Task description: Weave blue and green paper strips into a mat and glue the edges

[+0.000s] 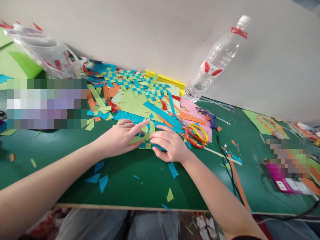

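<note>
Nearer the person than the scissors [196, 135] and to their left, the green tabletop [135, 193] is offering a low passage, with flat scraps [103, 182] lying across it. Immediately left of the scissors, the right hand [171, 143] is blocking the way; farther left, the left hand [122, 136] is doing the same, and a small paper weave [148, 145] is filling the gap between. Ahead-left of the scissors, woven strips [152, 96] are crowding the surface. Beyond the scissors, the tall bottle [212, 68] is obstructing, and the grey wall [150, 33] is closing off the back. Right of the scissors, tabletop is leaving room, though a black cable [232, 176] is crossing its nearer part.
</note>
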`<control>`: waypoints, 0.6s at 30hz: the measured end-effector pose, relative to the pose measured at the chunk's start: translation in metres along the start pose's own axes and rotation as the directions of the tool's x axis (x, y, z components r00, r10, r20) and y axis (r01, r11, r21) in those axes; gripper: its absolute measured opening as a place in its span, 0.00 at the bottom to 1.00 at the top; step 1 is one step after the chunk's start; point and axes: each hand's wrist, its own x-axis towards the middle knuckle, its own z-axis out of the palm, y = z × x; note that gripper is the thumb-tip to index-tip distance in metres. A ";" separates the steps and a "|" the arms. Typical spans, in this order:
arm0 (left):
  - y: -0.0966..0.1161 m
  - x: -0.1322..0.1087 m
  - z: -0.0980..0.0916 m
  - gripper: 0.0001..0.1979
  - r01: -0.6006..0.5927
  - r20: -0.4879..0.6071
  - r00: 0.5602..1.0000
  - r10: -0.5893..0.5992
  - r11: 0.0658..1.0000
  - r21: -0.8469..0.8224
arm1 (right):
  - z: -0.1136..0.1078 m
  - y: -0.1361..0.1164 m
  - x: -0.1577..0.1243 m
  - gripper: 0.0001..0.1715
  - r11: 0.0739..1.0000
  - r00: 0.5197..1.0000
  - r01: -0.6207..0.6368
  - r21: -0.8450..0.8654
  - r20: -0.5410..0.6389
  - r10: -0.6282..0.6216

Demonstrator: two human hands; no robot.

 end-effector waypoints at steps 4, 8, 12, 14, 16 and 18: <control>0.000 0.000 0.000 0.39 -0.001 -0.028 1.000 0.000 1.000 -0.030 | 0.001 -0.001 0.000 0.10 1.000 0.999 0.021 -0.006 -0.033 -0.022; 0.000 0.001 0.001 0.32 -0.019 -0.030 0.999 0.019 1.000 -0.006 | 0.000 -0.002 0.000 0.11 1.000 1.000 0.009 -0.030 -0.007 -0.010; -0.001 0.001 0.002 0.20 -0.010 -0.017 1.000 0.010 1.000 -0.006 | 0.000 -0.002 -0.001 0.11 0.999 1.000 -0.006 -0.042 0.003 0.006; -0.002 0.001 0.002 0.18 0.005 -0.018 1.000 -0.005 1.000 -0.022 | 0.000 -0.002 0.000 0.12 0.998 1.000 -0.024 -0.056 0.013 0.024; -0.002 0.001 0.002 0.17 0.006 -0.016 1.000 -0.006 1.000 -0.026 | 0.000 -0.001 0.001 0.13 0.996 0.998 -0.047 -0.080 0.029 0.050; -0.003 0.001 0.002 0.16 0.003 -0.008 1.000 -0.004 1.000 -0.029 | 0.001 0.001 0.002 0.13 0.992 0.996 -0.069 -0.102 0.045 0.074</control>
